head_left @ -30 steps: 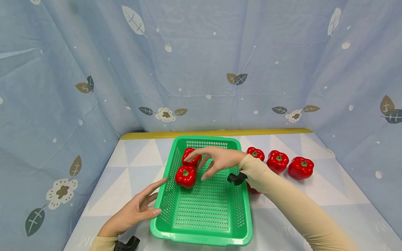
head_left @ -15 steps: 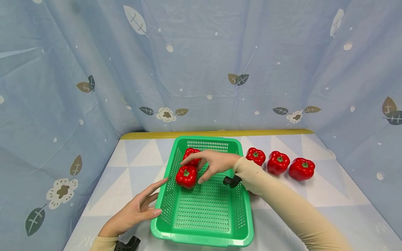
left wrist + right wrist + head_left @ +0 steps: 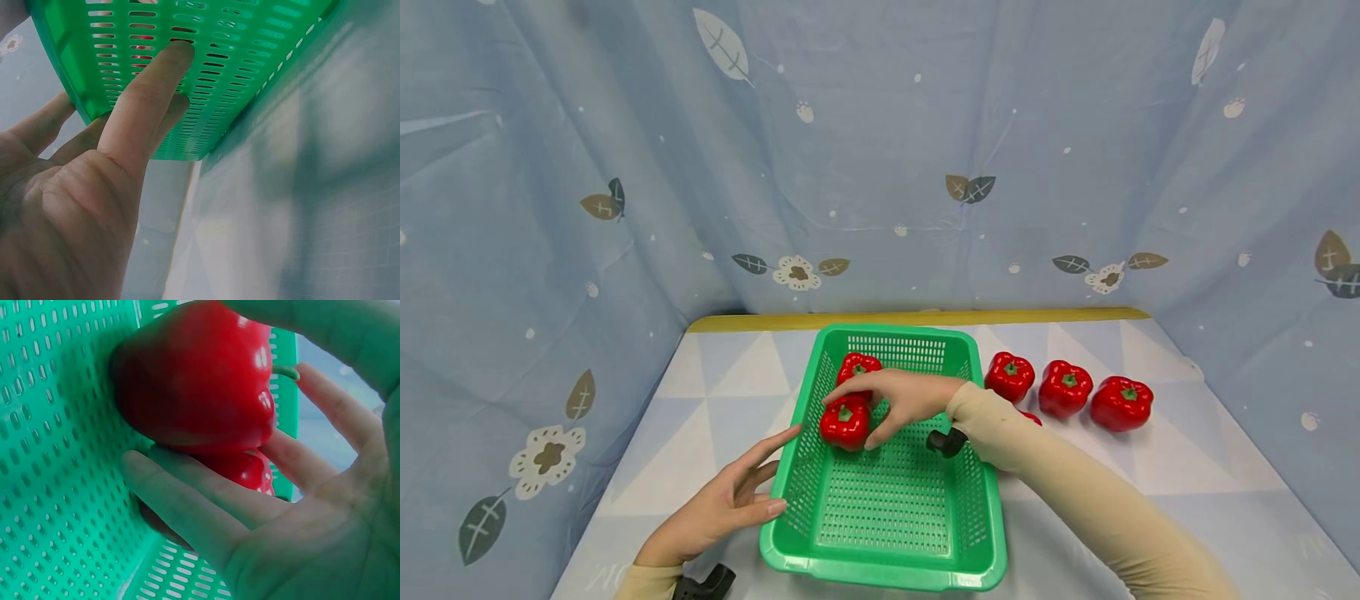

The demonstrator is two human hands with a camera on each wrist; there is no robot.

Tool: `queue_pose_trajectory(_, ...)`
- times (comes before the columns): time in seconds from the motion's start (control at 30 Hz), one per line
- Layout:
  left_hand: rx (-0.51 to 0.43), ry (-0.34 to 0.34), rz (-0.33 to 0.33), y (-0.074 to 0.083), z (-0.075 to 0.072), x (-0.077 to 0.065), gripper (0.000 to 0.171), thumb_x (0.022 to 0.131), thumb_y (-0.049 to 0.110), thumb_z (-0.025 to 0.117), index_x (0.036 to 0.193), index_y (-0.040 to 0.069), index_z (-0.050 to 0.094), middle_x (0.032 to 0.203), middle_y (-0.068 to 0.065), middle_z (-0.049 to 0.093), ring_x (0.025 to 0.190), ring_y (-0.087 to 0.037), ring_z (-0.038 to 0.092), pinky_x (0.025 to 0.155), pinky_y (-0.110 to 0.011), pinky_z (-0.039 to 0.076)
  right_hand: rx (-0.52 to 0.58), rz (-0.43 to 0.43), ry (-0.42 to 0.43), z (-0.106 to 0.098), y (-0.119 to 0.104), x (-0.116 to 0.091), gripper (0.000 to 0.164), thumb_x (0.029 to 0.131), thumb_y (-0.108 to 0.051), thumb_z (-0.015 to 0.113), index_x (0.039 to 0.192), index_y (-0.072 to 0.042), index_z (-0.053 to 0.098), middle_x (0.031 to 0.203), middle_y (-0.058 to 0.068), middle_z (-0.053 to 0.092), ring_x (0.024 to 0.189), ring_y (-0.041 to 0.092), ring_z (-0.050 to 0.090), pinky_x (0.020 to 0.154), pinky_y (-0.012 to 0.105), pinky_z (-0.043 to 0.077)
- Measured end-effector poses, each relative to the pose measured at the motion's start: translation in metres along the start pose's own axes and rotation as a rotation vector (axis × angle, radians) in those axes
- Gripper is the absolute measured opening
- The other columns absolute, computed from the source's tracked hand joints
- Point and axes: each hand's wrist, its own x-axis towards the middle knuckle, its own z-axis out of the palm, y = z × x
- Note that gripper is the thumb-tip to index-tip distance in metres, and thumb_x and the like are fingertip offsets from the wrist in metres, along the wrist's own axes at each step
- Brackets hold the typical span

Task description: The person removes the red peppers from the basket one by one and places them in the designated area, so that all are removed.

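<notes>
Sleeves of beige cloth, two in number, come in from the near side: left sleeve (image 3: 646,583) and right sleeve (image 3: 1060,471), with one black device at each wrist, left device (image 3: 703,583) and right device (image 3: 946,442). The left hand (image 3: 718,504) has its thumb and fingers apart; fairly straight fingers touch the outer left wall of one green basket (image 3: 887,575), which is perforated with many slots.

Inside this basket there are two red peppers, both toward its left side. Over the nearer pepper (image 3: 845,425) is the right hand (image 3: 906,396), with its thumb at one side and its fingers spread around the other; whether it clamps on this pepper, I cannot tell. In the right wrist view, two fingers pass between this pepper and the farther pepper (image 3: 857,364), which lies just beyond.

Outside the basket, on its right, four more red peppers are seen, so six in total. One partly hidden pepper (image 3: 1032,417) shows only a small piece behind the right sleeve. The other three form a row: right pepper (image 3: 1122,404), middle pepper (image 3: 1065,389) and left pepper (image 3: 1009,377), all with green stems.

The table (image 3: 730,367) has a cloth with triangles; one yellow strip (image 3: 925,318) borders its far edge. Behind hangs a blue curtain (image 3: 865,125) with printed leaves and flowers.
</notes>
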Motion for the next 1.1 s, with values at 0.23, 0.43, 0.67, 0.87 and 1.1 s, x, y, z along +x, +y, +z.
queue_pose_trajectory(0.23, -0.013, -0.003, -0.008, 0.000, 0.000, 0.000, 0.082, 0.112, 0.001, 0.058, 0.178, 0.029, 0.018, 0.183, -0.012, -0.004, 0.159, -0.064, -0.002, 0.113, -0.042, 0.054, -0.089, 0.033, 0.009, 0.005, -0.001, 0.004, 0.079, 0.093, -0.015, 0.091, 0.163, -0.016, 0.054, 0.163, -0.004, 0.053, 0.147, 0.013, 0.048, 0.118, 0.036, 0.046)
queue_pose_trajectory(0.43, -0.013, -0.004, -0.003, 0.000, 0.000, 0.000, 0.081, 0.112, 0.001, 0.058, 0.178, 0.028, 0.018, 0.183, -0.012, -0.003, 0.159, -0.064, 0.000, 0.113, -0.042, 0.054, -0.124, 0.036, 0.017, 0.009, -0.002, 0.005, 0.078, 0.094, -0.017, 0.090, 0.163, -0.016, 0.054, 0.163, -0.003, 0.052, 0.151, 0.017, 0.045, 0.122, 0.039, 0.042)
queue_pose_trajectory(0.67, -0.007, -0.002, -0.002, 0.001, 0.000, 0.000, 0.081, 0.112, 0.001, 0.058, 0.178, 0.028, 0.018, 0.183, -0.012, -0.003, 0.159, -0.064, 0.000, 0.113, -0.040, 0.053, -0.152, 0.053, 0.038, 0.014, 0.000, 0.008, 0.074, 0.096, -0.017, 0.089, 0.162, -0.019, 0.056, 0.161, -0.004, 0.054, 0.146, 0.015, 0.048, 0.119, 0.035, 0.045)
queue_pose_trajectory(0.87, -0.012, -0.003, 0.003, 0.001, 0.001, 0.000, 0.082, 0.112, 0.001, 0.058, 0.178, 0.028, 0.017, 0.183, -0.012, -0.004, 0.159, -0.064, -0.002, 0.114, -0.040, 0.053, -0.150, 0.053, 0.051, 0.015, 0.000, 0.009, 0.072, 0.096, -0.015, 0.089, 0.160, -0.018, 0.057, 0.159, -0.004, 0.056, 0.145, 0.014, 0.049, 0.117, 0.033, 0.046)
queue_pose_trajectory(1.1, -0.015, -0.006, 0.013, 0.000, 0.000, 0.000, 0.082, 0.112, 0.000, 0.057, 0.178, 0.027, 0.017, 0.183, -0.013, -0.004, 0.159, -0.064, -0.002, 0.114, -0.041, 0.053, -0.154, 0.062, 0.048, 0.016, -0.004, 0.008, 0.071, 0.096, -0.015, 0.088, 0.160, -0.018, 0.058, 0.159, -0.002, 0.056, 0.146, 0.016, 0.049, 0.118, 0.035, 0.046)
